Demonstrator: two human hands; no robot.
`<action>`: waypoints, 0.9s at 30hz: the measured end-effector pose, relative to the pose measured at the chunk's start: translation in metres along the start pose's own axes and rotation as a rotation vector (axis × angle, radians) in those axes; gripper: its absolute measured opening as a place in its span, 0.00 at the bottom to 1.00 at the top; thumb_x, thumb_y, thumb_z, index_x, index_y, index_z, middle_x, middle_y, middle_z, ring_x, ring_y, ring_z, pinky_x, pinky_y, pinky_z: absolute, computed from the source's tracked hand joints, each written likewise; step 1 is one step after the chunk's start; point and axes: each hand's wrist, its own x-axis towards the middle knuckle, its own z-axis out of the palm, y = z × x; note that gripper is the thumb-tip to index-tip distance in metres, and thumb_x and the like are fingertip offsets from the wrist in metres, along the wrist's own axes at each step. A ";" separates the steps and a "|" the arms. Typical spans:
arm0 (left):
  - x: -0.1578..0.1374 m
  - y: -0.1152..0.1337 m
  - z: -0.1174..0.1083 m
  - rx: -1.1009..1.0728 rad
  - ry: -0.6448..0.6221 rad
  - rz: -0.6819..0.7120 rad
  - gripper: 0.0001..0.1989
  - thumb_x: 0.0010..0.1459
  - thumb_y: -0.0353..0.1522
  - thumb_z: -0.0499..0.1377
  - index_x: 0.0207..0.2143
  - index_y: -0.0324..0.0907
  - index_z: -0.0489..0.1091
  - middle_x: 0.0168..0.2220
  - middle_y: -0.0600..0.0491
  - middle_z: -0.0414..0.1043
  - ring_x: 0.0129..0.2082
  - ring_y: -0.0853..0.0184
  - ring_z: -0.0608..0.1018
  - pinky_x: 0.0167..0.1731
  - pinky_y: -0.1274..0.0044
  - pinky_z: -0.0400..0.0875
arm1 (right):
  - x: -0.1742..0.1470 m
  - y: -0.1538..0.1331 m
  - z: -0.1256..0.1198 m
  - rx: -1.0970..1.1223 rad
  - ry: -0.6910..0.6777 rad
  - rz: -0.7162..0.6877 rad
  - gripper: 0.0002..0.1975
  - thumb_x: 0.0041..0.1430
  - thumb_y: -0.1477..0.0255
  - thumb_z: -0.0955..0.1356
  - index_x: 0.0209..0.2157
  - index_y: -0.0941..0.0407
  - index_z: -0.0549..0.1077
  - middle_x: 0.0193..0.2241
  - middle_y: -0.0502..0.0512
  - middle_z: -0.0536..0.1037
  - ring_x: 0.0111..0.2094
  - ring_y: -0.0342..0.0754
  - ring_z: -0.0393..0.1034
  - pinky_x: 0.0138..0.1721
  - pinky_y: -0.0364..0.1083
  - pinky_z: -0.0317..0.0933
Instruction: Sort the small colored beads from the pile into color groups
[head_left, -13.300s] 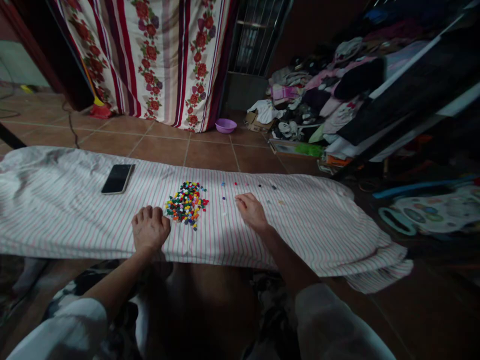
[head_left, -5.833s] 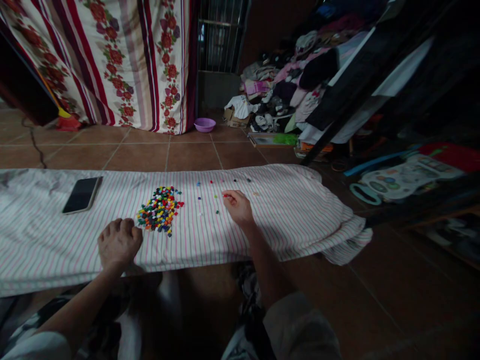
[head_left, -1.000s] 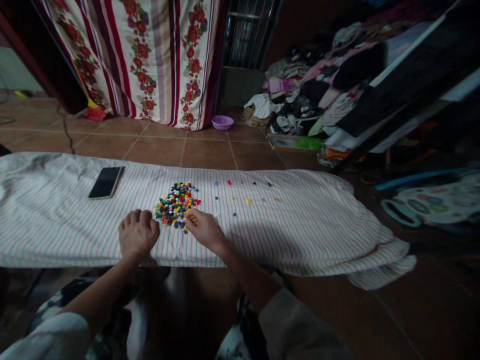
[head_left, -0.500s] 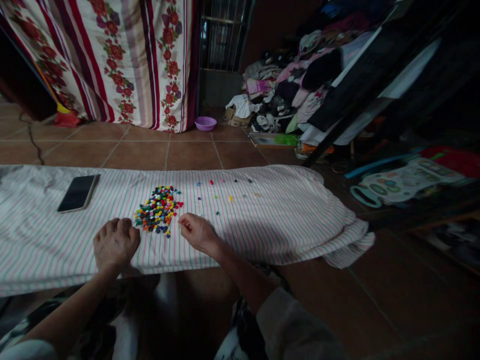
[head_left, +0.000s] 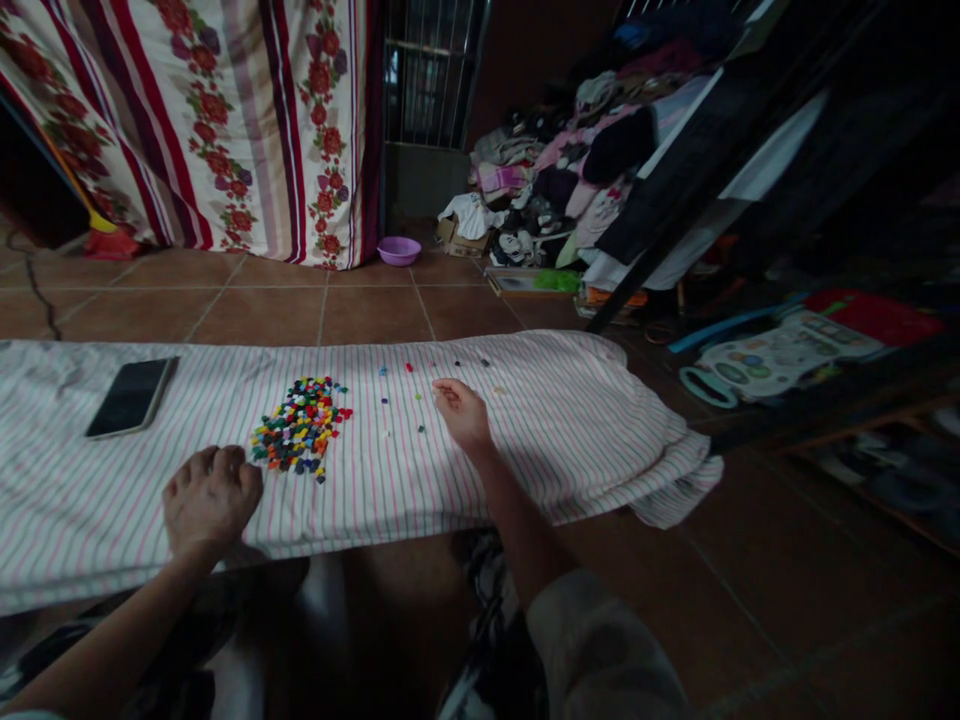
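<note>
A heap of small multicoloured pieces, each a tiny block or bead, lies on the striped cloth. My left hand rests palm down just left of the heap, its fingers curled in; the palm side is hidden. My right hand hovers or rests over the cloth right of the heap, thumb and fingertips pinched together; whatever they hold is too small to make out. Around it lie single pieces set apart in loose rows, among them a red piece, a blue piece and a dark green piece.
A phone lies on the cloth at the left. Beyond the cloth's far edge are a tiled floor, a purple basin, a floral curtain and a pile of clothes. A toy-like panel stands at the right.
My right hand has moved right and away from me, from the heap's edge to among the spread-out single pieces. My left hand stays beside the heap. The view has shifted slightly.
</note>
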 end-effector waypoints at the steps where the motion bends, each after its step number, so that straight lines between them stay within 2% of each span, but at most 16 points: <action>1: 0.000 0.000 0.000 0.002 -0.001 -0.001 0.17 0.61 0.35 0.46 0.44 0.38 0.69 0.48 0.38 0.69 0.49 0.46 0.71 0.45 0.57 0.66 | 0.005 0.004 -0.009 -0.012 0.045 0.013 0.11 0.55 0.67 0.64 0.38 0.53 0.76 0.34 0.53 0.79 0.34 0.46 0.73 0.39 0.45 0.68; 7: 0.001 0.004 -0.004 -0.020 -0.040 -0.022 0.18 0.61 0.34 0.46 0.46 0.37 0.69 0.50 0.37 0.68 0.51 0.45 0.70 0.47 0.56 0.66 | 0.027 0.041 -0.065 -0.136 0.300 0.099 0.14 0.51 0.67 0.64 0.37 0.56 0.76 0.32 0.55 0.79 0.33 0.48 0.73 0.41 0.48 0.67; 12: 0.001 0.003 -0.004 -0.028 -0.057 -0.032 0.18 0.61 0.35 0.46 0.46 0.37 0.69 0.51 0.36 0.67 0.51 0.45 0.70 0.47 0.55 0.66 | 0.031 0.072 -0.089 -0.288 0.409 0.238 0.16 0.49 0.70 0.62 0.35 0.58 0.78 0.30 0.57 0.80 0.34 0.51 0.73 0.42 0.49 0.66; 17: 0.001 0.002 -0.004 -0.020 -0.034 -0.010 0.17 0.61 0.34 0.46 0.46 0.38 0.68 0.50 0.37 0.68 0.51 0.45 0.71 0.46 0.56 0.66 | 0.028 0.084 -0.092 -0.435 0.350 0.275 0.17 0.50 0.71 0.61 0.34 0.59 0.79 0.35 0.62 0.81 0.39 0.53 0.74 0.47 0.51 0.65; 27: 0.001 0.003 -0.002 0.010 -0.058 -0.030 0.17 0.61 0.35 0.46 0.47 0.38 0.68 0.51 0.38 0.68 0.51 0.45 0.70 0.47 0.57 0.66 | 0.025 0.085 -0.089 -0.535 0.269 0.264 0.18 0.49 0.76 0.60 0.34 0.56 0.80 0.34 0.56 0.82 0.39 0.51 0.74 0.46 0.48 0.66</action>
